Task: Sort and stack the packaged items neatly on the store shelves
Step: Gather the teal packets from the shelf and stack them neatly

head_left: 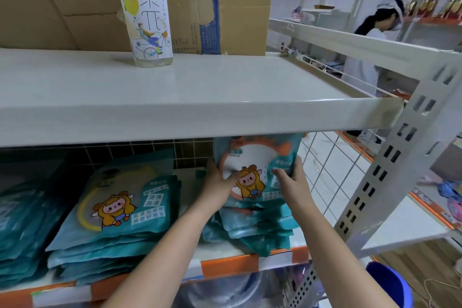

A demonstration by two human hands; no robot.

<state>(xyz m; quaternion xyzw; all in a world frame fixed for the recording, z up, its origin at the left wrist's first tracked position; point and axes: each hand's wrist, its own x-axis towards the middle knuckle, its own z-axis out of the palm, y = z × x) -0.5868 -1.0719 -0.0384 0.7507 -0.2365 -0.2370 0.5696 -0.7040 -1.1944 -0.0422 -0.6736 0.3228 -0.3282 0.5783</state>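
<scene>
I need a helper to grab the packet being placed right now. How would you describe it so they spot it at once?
Under the white upper shelf, go to the right-hand stack of teal packets. It is the tilted packet on top, held by the left hand and right hand; the others lie flat.

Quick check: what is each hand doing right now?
Left hand: grips the left edge of the teal mirror package, thumb across its front.
Right hand: grips the same package's right edge, fingers curled round it.
</scene>
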